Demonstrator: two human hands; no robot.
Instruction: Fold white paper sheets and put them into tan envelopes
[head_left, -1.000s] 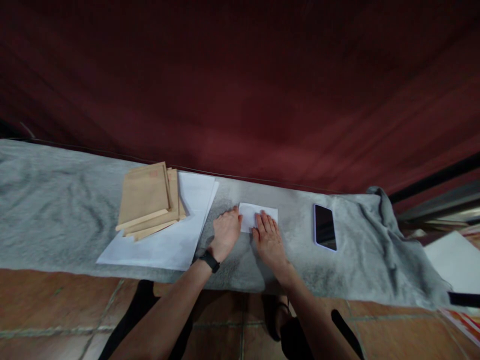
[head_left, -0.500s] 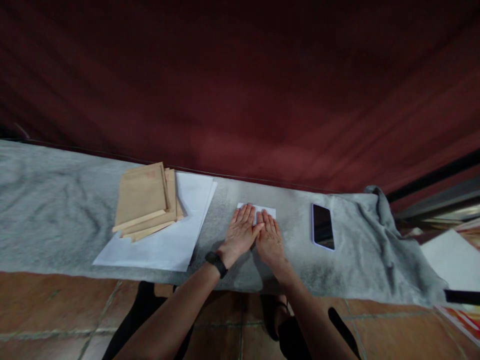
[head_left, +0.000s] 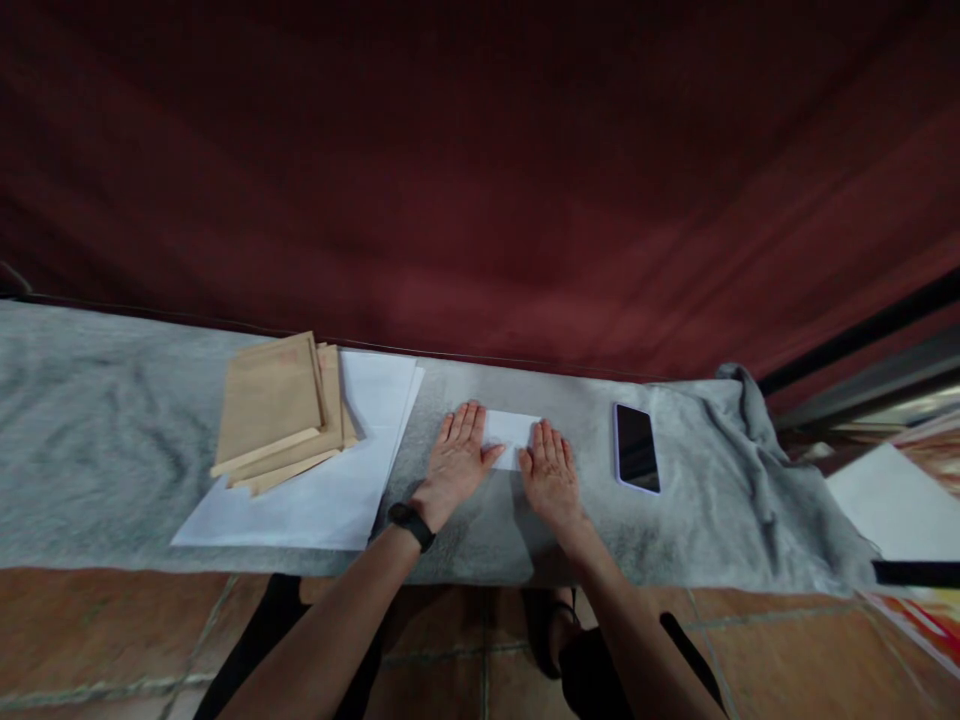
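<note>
A small white folded piece of paper lies flat on the grey cloth in front of me. My left hand rests palm down over its left end, fingers stretched out and the thumb reaching onto the paper. Over the right end lies my right hand, also flat with straight fingers. The middle of the paper shows between the two hands; its ends are hidden under them. A black watch is on my left wrist.
Brown paper envelopes are stacked on large white sheets at the left. A phone in a lilac case lies right of my hands. Grey cloth covers the narrow table, bunched at its right end. A dark red curtain hangs behind.
My hands have slid apart from the middle of the paper toward its two ends, so more of the paper shows. The view has shifted slightly.
</note>
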